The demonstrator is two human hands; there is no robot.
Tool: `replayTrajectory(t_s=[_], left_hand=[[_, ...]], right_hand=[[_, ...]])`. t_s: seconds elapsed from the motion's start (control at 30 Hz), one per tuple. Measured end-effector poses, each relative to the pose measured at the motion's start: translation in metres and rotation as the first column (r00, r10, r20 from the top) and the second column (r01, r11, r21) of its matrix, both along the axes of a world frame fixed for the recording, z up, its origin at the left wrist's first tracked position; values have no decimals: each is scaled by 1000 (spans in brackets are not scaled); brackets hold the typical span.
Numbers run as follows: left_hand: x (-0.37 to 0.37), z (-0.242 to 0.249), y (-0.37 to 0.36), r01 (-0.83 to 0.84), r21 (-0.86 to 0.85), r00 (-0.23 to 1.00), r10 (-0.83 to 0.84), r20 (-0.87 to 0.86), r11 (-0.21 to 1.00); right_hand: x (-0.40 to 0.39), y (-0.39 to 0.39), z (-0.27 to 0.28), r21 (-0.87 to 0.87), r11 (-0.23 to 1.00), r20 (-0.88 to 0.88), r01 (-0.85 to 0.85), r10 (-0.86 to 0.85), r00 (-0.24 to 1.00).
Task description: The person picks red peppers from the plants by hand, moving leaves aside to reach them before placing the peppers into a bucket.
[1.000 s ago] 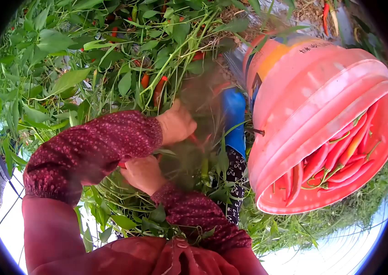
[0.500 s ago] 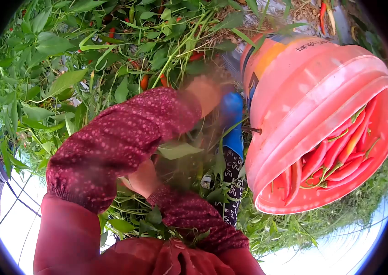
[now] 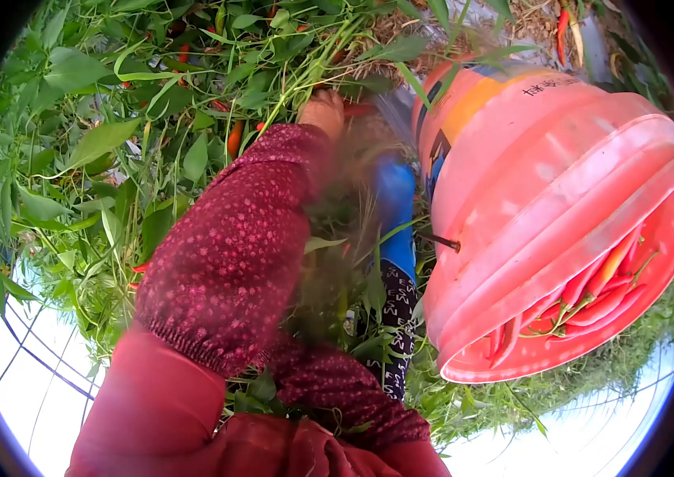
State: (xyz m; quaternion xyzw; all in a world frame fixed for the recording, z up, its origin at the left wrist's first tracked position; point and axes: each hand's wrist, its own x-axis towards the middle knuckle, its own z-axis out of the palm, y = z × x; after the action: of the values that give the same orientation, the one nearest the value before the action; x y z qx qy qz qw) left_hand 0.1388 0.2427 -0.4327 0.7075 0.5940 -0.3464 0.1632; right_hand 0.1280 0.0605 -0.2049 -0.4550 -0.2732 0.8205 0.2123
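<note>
My left hand [image 3: 322, 113] reaches up among the pepper plants, with its fingers bent and pressed together at the stems [image 3: 314, 75]. What they grip, if anything, is hidden by leaves. A blurred red pepper [image 3: 359, 110] lies just right of it, and an orange-red pepper [image 3: 235, 138] hangs to its left. My right hand is out of sight behind my left sleeve [image 3: 229, 246]; only the right sleeve [image 3: 329, 381] shows. A pink bucket [image 3: 543, 191] tilts at the right, its mouth turned down and right, with several red peppers [image 3: 611, 306] inside.
A blue boot or shoe [image 3: 396, 211] and a dark patterned trouser leg [image 3: 397, 318] stand between the plants and the bucket. More peppers [image 3: 563, 36] lie at the top right by dry straw. Dense leaves [image 3: 98, 143] cover the left side.
My left hand has moved up and slightly left into the stems. My right hand, visible before below the left forearm, is now covered by the left sleeve.
</note>
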Motion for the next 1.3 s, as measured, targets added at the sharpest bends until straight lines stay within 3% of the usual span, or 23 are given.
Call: replayTrajectory(t_s=[0.03,0.1,0.13,0.17,0.2,0.23,0.3,0.33,0.4,0.5,0.6,0.7,0.77,0.87,0.93,0.97,1.03,1.1,1.17,1.23,1.3], left_hand=[[-1,3,1,6,-96,1000,-7,-10,995],[-2,16,-2,28,-97,1000,-28,8,995],[-1,27,-1,105,-266,994,-105,14,958],[2,38,-1,175,-425,984,-177,36,888],[0,44,-9,238,-359,971,-224,82,902],[-3,50,-15,242,-362,970,-228,83,900],[-9,75,-14,271,-295,953,-211,219,916],[-14,89,-13,352,-237,918,-284,278,906],[-21,103,-9,373,-230,899,-290,327,899],[-36,117,-7,413,-215,865,-307,398,885],[-52,121,-6,556,-68,719,-438,539,829],[-56,132,-9,602,-132,692,-431,579,788],[-72,145,-41,646,-97,610,-436,661,757],[-92,149,-53,637,-221,704,-442,555,739],[-86,145,-47,492,-325,797,-267,542,808],[-80,147,-51,483,-331,800,-255,542,811],[-67,151,-53,548,-281,727,-282,626,788],[-47,164,-58,708,-127,594,-489,639,694],[-25,173,-62,660,-3,512,-447,733,752],[-6,169,-58,612,-11,567,-430,703,791],[12,157,-52,558,-11,617,-406,674,830]], right_hand=[[-1,3,1,-26,1000,-8,5,-5,1000],[0,6,1,-66,998,-15,-3,2,1000],[2,15,4,-65,998,-19,3,-4,1000],[7,25,6,266,962,158,-54,12,987],[11,33,7,550,819,327,-164,-30,945],[12,36,8,547,821,327,-160,-34,945],[12,41,9,348,712,343,-609,508,790],[11,42,8,346,716,343,-607,505,792],[8,43,7,385,803,380,-455,311,871],[8,52,10,341,829,346,-443,327,879],[8,52,9,383,811,396,-442,288,872],[9,54,11,355,811,389,-465,324,862],[10,50,9,382,810,385,-444,297,874],[5,49,10,393,811,398,-433,274,875],[2,46,8,330,802,394,-497,361,845],[4,42,10,326,799,390,-505,373,842],[4,40,11,329,795,364,-510,391,845],[5,23,8,401,804,325,-438,322,889],[6,10,9,458,811,288,-364,251,924],[5,11,12,506,792,370,-341,158,915],[11,13,8,507,797,323,-328,177,930]])
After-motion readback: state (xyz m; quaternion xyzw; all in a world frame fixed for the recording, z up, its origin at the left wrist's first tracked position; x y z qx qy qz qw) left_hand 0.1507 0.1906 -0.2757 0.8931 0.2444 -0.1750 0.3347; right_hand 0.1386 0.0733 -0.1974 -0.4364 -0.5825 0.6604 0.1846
